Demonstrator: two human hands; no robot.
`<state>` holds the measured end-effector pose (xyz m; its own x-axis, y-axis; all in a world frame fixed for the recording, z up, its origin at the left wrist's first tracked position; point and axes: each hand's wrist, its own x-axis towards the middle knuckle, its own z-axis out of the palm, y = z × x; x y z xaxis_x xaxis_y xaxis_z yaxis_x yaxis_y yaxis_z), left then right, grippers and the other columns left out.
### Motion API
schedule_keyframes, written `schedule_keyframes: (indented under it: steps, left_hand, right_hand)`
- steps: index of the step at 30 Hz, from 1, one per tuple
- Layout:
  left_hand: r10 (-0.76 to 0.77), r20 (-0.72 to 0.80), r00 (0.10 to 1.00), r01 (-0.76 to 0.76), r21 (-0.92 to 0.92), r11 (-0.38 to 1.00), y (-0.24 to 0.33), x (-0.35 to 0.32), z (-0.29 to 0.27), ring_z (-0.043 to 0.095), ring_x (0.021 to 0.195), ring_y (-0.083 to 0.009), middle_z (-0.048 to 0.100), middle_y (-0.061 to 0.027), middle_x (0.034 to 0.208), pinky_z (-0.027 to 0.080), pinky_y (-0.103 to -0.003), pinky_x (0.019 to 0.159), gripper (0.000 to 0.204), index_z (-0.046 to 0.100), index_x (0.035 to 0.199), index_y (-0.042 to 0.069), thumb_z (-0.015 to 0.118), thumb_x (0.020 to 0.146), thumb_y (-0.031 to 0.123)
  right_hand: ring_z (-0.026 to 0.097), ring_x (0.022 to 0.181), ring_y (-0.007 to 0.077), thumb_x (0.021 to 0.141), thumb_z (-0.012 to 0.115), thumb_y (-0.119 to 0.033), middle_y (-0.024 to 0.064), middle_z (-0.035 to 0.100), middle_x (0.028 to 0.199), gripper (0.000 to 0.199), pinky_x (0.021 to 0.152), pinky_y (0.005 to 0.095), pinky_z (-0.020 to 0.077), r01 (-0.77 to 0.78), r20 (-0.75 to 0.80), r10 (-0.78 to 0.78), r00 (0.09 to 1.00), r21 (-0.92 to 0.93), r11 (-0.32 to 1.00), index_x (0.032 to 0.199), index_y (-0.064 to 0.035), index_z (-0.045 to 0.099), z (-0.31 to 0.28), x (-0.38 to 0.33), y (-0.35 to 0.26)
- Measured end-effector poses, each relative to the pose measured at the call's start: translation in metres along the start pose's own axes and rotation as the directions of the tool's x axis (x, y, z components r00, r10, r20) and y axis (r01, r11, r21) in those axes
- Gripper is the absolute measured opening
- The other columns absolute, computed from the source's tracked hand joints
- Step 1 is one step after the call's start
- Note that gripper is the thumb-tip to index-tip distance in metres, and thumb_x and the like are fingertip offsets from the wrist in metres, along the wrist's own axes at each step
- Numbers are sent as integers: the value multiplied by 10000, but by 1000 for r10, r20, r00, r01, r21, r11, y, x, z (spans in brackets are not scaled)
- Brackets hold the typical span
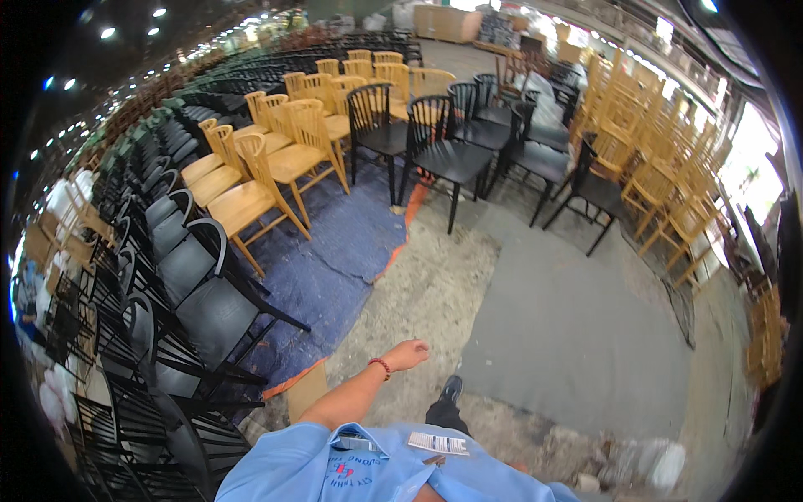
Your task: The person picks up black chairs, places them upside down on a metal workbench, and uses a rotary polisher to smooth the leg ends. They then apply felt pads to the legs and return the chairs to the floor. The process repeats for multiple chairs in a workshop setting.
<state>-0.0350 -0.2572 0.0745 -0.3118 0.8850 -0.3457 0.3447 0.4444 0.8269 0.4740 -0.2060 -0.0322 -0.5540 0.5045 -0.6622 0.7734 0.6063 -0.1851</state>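
My left hand (pixel 407 355) reaches out in front of my body over the bare concrete floor (pixel 443 259). A red bead bracelet (pixel 381 366) is on its wrist. The fingers are loosely bent and hold nothing; no chair touches them. My right hand does not show. Nearest on the left stands a black chair (pixel 219 314) with a curved back. Beyond it are light wooden chairs (pixel 238 201) on a blue floor sheet (pixel 335 243). Ahead, several black spindle-back chairs (pixel 452 159) stand in a loose group.
A grey mat (pixel 577 326) covers the floor to the right. Light wooden chairs (pixel 661 180) are stacked high at the far right. Rows of dark chairs (pixel 159 151) fill the left side. A clear plastic bag (pixel 667 465) lies low on the right. Cardboard boxes (pixel 447 23) stand far back.
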Motion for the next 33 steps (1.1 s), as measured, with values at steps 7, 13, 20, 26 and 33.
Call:
schedule_keyframes:
  steps: [7, 13, 20, 26, 33]
  left_hand:
    - [-150, -118, 982, 189, 484, 854, -11, 53, -82, 675, 945, -396, 704, -230, 971, 528, -464, 849, 329, 734, 895, 25, 565, 853, 304]
    - [-222, 173, 959, 43, 688, 724, -52, 78, -81, 686, 955, -379, 711, -204, 974, 554, -476, 839, 288, 740, 935, 43, 571, 849, 259]
    - [-451, 150, 880, 302, 556, 774, -91, 166, -116, 675, 1028, -358, 701, -163, 1101, 547, -455, 874, 378, 707, 1140, 137, 613, 805, 284]
    - [-554, 131, 822, 505, 283, 816, -84, 343, -225, 693, 980, -341, 708, -192, 1040, 557, -460, 841, 334, 734, 1027, 41, 585, 805, 241]
    - [-214, -238, 947, 258, 175, 950, -20, 516, -378, 667, 953, -410, 687, -239, 1032, 519, -493, 837, 327, 722, 965, 28, 520, 869, 267]
  right_hand:
    - [626, 679, 258, 868, 551, -166, 124, 644, 793, 146, 515, 440, 447, -281, 206, 193, 959, 623, 730, 887, -46, 633, -148, 169, 34]
    - [609, 652, 215, 891, 556, -139, 101, 631, 798, 173, 484, 352, 446, -110, 20, 275, 961, 942, 316, 1018, -44, 625, -326, 327, 4]
    - [624, 688, 206, 939, 525, -175, 104, 671, 882, 259, 499, 316, 456, 34, -112, 193, 975, 929, 369, 1120, -27, 637, -494, 473, -105]
    - [665, 796, 281, 980, 488, -178, 138, 676, 995, 287, 601, 435, 550, -371, 246, 278, 929, 606, 703, 1200, -25, 589, -531, 544, -43]
    - [669, 779, 299, 980, 482, -167, 148, 674, 979, 289, 603, 463, 563, -428, 292, 372, 881, 826, 366, 1209, -20, 579, -569, 612, -106]
